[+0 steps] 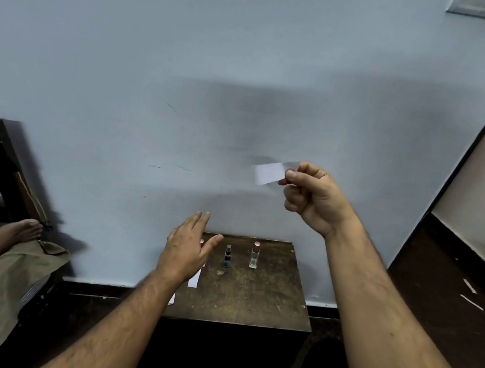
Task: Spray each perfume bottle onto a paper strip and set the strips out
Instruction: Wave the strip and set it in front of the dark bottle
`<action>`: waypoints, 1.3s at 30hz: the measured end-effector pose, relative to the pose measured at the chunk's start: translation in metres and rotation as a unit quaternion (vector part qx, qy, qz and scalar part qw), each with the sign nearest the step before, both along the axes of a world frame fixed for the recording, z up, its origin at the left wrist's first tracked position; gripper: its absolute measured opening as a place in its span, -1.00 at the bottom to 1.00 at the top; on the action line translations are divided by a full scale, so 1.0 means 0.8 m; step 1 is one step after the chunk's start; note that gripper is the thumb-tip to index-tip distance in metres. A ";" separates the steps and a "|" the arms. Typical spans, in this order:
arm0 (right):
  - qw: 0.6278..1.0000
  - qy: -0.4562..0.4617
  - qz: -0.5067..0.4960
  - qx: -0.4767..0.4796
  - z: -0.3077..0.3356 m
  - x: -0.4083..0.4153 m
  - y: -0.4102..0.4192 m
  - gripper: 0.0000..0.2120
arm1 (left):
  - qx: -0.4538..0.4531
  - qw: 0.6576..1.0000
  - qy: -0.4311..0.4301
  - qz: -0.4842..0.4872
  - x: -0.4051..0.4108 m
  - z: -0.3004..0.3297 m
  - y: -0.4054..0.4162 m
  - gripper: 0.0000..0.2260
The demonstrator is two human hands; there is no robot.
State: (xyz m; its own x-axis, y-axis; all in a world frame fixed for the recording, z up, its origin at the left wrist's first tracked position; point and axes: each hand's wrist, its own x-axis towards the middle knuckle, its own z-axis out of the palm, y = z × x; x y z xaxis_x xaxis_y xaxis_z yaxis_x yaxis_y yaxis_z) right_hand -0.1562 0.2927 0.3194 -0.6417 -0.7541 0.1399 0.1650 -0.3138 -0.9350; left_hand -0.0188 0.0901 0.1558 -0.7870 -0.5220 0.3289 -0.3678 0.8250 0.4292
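Head view: right hand (313, 197) pinches a white paper strip (270, 173) between thumb and curled fingers; the strip is rectangular, motion-blurred, and projects left of the grip. Below that grip, the left hand (185, 251) hovers with fingers straight and spread. Just right of it stand a dark bottle (227, 257) and a clear, pink-capped bottle (254, 255) on the wooden table (251, 301).

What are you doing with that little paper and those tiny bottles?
The right hand pinches a paper strip up in the air. The left hand, fingers open, reaches over the small wooden table toward the perfume bottles: a dark one and a clear one. Another strip lies on the table.
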 end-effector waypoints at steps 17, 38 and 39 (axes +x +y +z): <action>0.901 0.252 -0.209 0.284 -0.059 -0.011 -0.012 -0.82 | 0.011 1.000 -0.014 0.001 0.000 0.004 -0.002 -0.37; 0.989 0.064 -0.073 0.110 -0.054 -0.011 -0.006 -0.83 | 0.021 1.000 -0.008 -0.006 0.000 0.002 -0.003 -0.37; 0.995 0.045 -0.036 0.080 -0.049 -0.010 -0.004 -0.81 | 0.019 1.000 -0.005 -0.006 0.000 0.003 -0.003 -0.37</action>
